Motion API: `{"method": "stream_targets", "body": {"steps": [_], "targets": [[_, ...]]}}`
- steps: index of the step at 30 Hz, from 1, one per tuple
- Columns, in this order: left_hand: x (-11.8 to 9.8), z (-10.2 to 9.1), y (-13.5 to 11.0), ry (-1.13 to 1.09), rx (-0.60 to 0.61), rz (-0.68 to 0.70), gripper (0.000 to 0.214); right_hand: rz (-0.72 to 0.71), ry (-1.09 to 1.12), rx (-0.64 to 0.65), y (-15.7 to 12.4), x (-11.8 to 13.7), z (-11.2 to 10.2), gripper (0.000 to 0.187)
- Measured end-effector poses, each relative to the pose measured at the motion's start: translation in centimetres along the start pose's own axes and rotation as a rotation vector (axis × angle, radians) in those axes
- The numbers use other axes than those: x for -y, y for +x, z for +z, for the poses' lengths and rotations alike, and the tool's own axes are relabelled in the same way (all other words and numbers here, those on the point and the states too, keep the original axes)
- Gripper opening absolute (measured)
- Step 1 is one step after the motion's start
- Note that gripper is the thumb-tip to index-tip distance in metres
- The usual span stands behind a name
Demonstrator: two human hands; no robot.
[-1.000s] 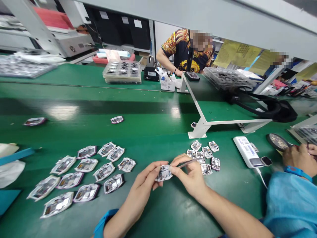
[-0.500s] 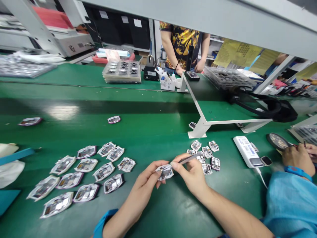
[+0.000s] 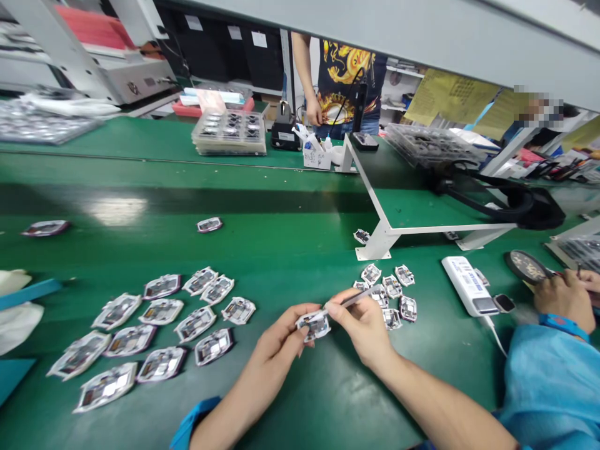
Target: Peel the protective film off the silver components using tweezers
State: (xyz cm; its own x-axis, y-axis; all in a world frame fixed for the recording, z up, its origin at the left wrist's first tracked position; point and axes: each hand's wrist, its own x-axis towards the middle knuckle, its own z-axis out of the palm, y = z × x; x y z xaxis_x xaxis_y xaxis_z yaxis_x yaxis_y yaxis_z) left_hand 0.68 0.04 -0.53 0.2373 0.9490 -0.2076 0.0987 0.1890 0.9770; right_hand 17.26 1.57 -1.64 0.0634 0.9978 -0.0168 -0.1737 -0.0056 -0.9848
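Note:
Near the front middle of the green bench, my left hand (image 3: pixel 281 340) pinches a small watch case (image 3: pixel 315 326) with white edges and electronic parts inside. Thumb and fingers grip its left side. Above its upper right edge, my right hand (image 3: pixel 363 325) is closed on slim grey tweezers (image 3: pixel 360 296), whose pale tip end reaches the case. The fingers partly cover the tips, so exact contact cannot be made out. Several similar open watch cases (image 3: pixel 162 364) lie in a group to the left of my left hand. Just beyond my right hand sits a smaller cluster of watch cases (image 3: pixel 392 287).
A white-legged stand (image 3: pixel 382 234) holds a black headset (image 3: pixel 497 194). To the right lie a white cabled device (image 3: pixel 469 287) and a co-worker's hand (image 3: pixel 565 300). Spaced-out watch cases (image 3: pixel 209 225) lie on the green strip (image 3: pixel 281 237) behind. Another person (image 3: pixel 349 87) stands across the bench.
The watch cases on the strip behind have shifted left. The person across the bench has moved, with one hand raised off the surface. My hands keep nearly the same hold.

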Motion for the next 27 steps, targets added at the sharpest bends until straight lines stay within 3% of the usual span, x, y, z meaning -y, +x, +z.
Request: {"method": "stream_targets", "body": {"steps": [15,27], "targets": [[-0.27,-0.02,0.01,-0.005,-0.039,-0.019,0.029,-0.029,-0.062,0.036,-0.19,0.32,0.17,0.014],[-0.4,0.06,0.04,0.002,-0.03,-0.013,0.028,-0.063,-0.082,-0.022,-0.35,-0.19,0.23,0.014]]}}
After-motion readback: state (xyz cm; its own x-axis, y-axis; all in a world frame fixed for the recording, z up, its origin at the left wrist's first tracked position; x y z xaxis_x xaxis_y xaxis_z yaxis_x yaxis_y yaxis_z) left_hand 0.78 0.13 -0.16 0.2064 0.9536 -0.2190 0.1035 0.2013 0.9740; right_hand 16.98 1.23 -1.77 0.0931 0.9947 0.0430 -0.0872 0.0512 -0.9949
